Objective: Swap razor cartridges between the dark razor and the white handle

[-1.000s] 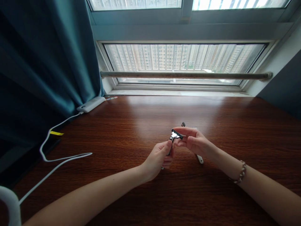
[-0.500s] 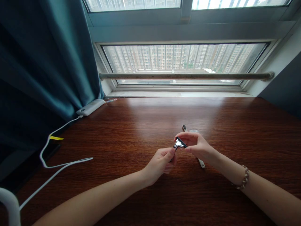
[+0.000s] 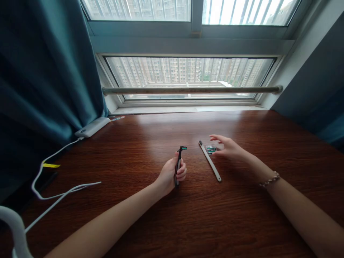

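Note:
A razor (image 3: 178, 165) with a dark handle stands nearly upright in my left hand (image 3: 170, 173), its head pointing up and to the right. My left fingers are wrapped round the handle. Over to the right, my right hand (image 3: 228, 148) has its fingers apart and holds nothing. Its thumb and fingertips are beside a small clear case (image 3: 211, 149) with dark and green pieces in it, which look like razor blade heads. Between the two hands a white toothbrush (image 3: 210, 161) with a dark bristle head lies slantwise on the wooden table (image 3: 150, 215).
A white power strip or adapter (image 3: 92, 127) sits at the back left against the blue curtain (image 3: 51, 71), with a white cable (image 3: 64, 193) trailing forward. A white curved tube (image 3: 13, 225) rises at the near left. Behind the table, a metal bar (image 3: 188, 90) crosses the window.
My right hand has let go of the razor's head and moved right to the small case, opening its fingers. My left hand has turned the razor more upright. The view has shifted slightly right.

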### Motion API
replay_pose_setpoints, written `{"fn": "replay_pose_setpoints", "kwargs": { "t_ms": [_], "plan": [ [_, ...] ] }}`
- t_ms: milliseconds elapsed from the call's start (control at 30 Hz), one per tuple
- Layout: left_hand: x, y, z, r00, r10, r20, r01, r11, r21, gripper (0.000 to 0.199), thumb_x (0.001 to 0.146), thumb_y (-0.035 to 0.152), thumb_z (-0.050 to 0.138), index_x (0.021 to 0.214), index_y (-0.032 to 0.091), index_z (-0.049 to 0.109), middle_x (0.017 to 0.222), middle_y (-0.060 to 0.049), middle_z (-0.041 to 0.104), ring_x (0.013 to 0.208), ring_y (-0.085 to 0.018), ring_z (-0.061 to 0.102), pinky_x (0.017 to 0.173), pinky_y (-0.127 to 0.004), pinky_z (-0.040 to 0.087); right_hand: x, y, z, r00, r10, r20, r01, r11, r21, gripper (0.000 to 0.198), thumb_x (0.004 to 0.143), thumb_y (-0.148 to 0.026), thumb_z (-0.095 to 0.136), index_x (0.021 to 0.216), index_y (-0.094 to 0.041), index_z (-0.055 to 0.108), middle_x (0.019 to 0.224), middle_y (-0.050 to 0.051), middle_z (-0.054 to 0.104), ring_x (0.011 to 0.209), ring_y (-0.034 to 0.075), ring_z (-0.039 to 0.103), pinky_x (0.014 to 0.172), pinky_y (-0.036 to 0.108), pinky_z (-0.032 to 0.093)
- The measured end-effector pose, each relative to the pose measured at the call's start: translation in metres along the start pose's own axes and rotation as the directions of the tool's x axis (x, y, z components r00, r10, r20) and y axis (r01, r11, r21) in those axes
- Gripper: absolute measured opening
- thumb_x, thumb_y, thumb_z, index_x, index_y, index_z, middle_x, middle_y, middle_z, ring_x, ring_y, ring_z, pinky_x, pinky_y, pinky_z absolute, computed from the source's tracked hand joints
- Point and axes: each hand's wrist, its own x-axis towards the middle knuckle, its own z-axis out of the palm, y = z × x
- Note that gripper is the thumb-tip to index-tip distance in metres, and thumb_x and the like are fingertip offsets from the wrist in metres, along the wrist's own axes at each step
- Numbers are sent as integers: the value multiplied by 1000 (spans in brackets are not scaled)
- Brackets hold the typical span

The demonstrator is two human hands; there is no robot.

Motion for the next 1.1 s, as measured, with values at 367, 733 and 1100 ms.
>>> {"fn": "replay_pose_setpoints", "kwargs": {
  "t_ms": [367,733,1100],
  "plan": [
    [12,0,-7,984,91,-155,-86,995,42,35,79,45,48,68,12,45,43,7,30,35,-2,22,35,-14,16,-12,28,1,999,0,34,-1,1000,15,72,58,-29,73,123,-21,42,101,6,58,93,20,54,85,36,41],
    [25,-5,21,979,90,-182,-81,995,58,36,78,47,48,69,13,45,43,7,31,35,-2,22,35,-14,16,-89,111,-113,977,205,-54,-198,974,110,77,58,-30,72,126,-18,37,111,13,55,100,28,55,92,46,39],
    [17,-17,35,991,45,-130,-28,991,129,34,77,47,50,71,13,44,45,7,35,34,-2,23,36,-15,14,-144,174,-179,909,416,-32,-398,888,231,86,55,-21,73,128,-29,30,120,13,51,116,30,42,99,43,32]
  ]
}}
